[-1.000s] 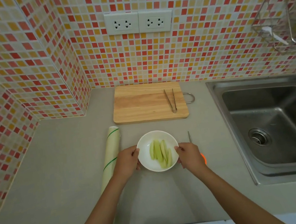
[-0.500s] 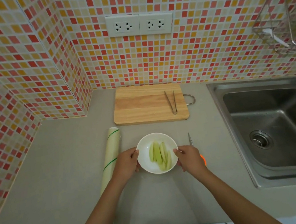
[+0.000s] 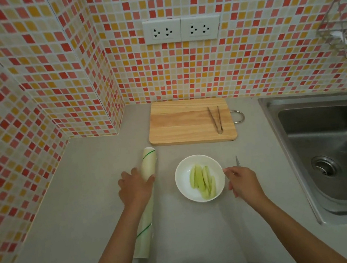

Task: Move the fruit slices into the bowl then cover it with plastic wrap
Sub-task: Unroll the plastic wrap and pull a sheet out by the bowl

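A person is standing at the grey counter, and the white bowl is sitting near them with the pale green fruit slices lying inside it. The left hand is resting on the roll of plastic wrap to the left of the bowl, fingers curling over it. The right hand is hovering just right of the bowl's rim, fingers loosely bent; whether they are pinching anything, I cannot tell. Tongs are lying on the wooden cutting board farther back.

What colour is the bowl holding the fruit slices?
White, plain. The bowl shows clearly in the head view.
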`<state>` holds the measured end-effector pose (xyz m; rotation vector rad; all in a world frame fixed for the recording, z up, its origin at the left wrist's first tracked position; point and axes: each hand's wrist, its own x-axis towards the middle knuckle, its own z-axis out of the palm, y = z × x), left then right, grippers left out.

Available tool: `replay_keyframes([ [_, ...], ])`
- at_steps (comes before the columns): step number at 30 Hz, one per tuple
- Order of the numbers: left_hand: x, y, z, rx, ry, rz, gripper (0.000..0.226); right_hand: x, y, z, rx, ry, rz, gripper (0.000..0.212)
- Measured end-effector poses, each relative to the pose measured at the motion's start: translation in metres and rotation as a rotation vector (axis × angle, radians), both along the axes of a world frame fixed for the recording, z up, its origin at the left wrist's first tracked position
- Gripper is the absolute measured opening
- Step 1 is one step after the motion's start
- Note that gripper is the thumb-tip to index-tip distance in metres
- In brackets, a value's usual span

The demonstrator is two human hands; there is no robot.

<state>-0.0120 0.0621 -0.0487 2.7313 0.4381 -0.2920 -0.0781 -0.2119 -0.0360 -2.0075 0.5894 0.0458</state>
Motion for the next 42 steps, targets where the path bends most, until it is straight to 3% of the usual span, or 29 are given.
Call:
replay_keyframes([
  [4, -0.003, 0.009, -0.015, -0.079, 0.139, 0.003, 0.070, -0.003, 0.002, -0.001, -0.006, -0.001, -0.005, 0.022],
  [9, -0.003, 0.014, -0.020, -0.309, 0.111, 0.029, 0.062, -0.003, 0.002, 0.005, -0.063, -0.020, 0.001, 0.026],
  [13, -0.004, 0.013, -0.007, -0.473, 0.036, 0.013, 0.052, 0.005, 0.013, 0.024, -0.136, -0.179, -0.051, 0.022],
  [19, -0.013, -0.012, 0.037, -0.681, -0.100, -0.064, 0.045, 0.048, 0.054, 0.071, 0.113, -0.291, 0.033, 0.016],
  [25, -0.033, -0.050, 0.056, -0.818, -0.118, -0.143, 0.042, 0.085, 0.077, 0.094, 0.369, -0.058, 0.067, 0.030],
  [30, -0.041, -0.060, 0.058, -0.842, -0.118, -0.133, 0.039, 0.087, 0.072, 0.090, 0.548, 0.031, 0.009, 0.021],
  [42, -0.045, -0.060, 0.065, -0.974, -0.088, -0.084, 0.041, 0.082, 0.048, 0.089, 0.738, 0.014, -0.072, 0.016],
])
